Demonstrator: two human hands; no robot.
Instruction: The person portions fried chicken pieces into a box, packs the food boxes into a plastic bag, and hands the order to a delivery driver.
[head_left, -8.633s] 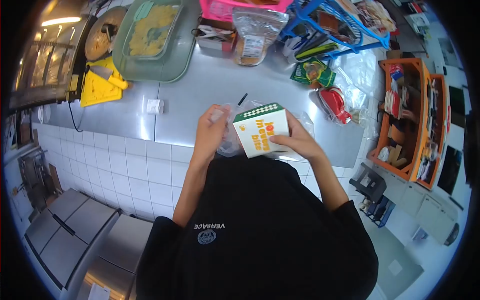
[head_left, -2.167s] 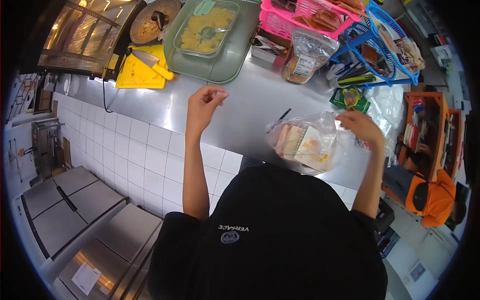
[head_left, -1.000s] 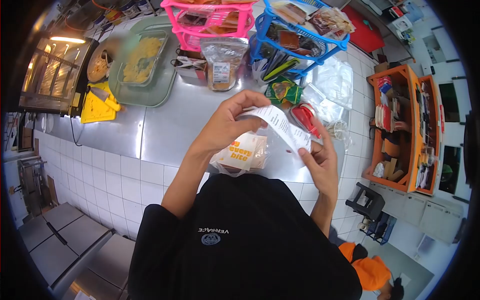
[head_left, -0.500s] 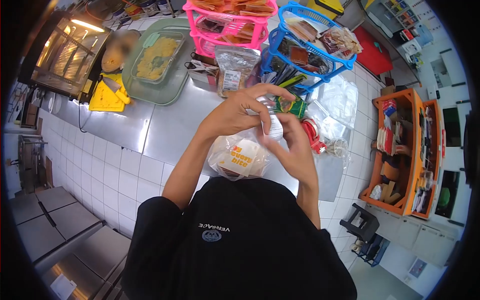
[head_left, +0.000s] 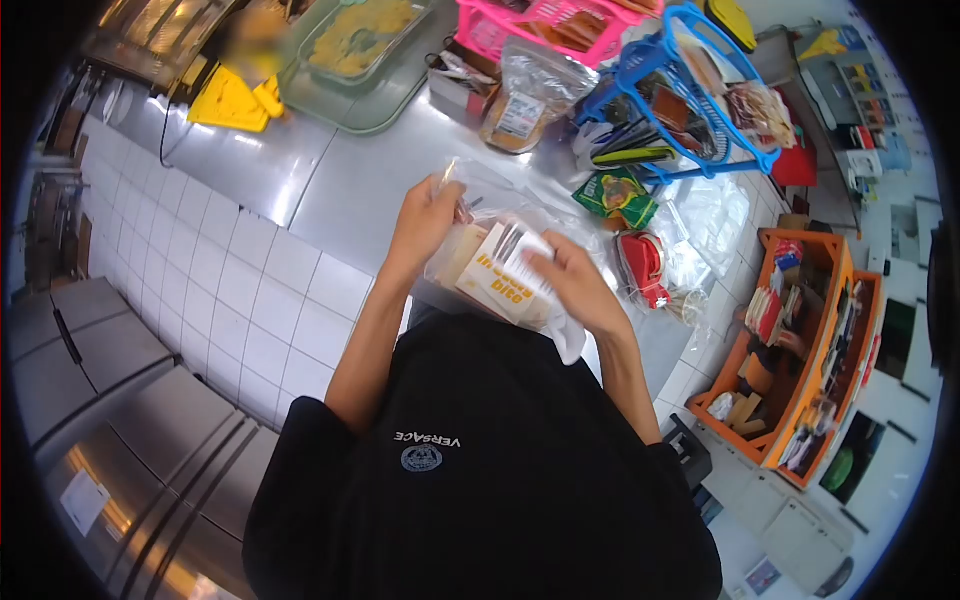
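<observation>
The step in hand looks to be putting the paper slip (head_left: 520, 255) in with the white box (head_left: 495, 285). The box, printed with yellow lettering, sits within the clear plastic bag (head_left: 490, 188) at the near edge of the table (head_left: 365, 175), just in front of the black shirt (head_left: 480, 470). The left hand (head_left: 425, 215) has a narrow grip, pinching the bag's edge on the left. The right hand (head_left: 578, 285) grips the slip between thumb and fingers, down against the box's face. The slip is blurred and the film clear, so I cannot tell whether it lies inside the bag or only over it.

The next move, I judge, calls for the left hand to keep the film held aside while the right slides the slip flat and lets go without dragging it back out.

Half a second ago both hands were together on the slip, above the bag. Now they have parted — the left has gone to the film, the right has brought the slip down to the box.
</observation>
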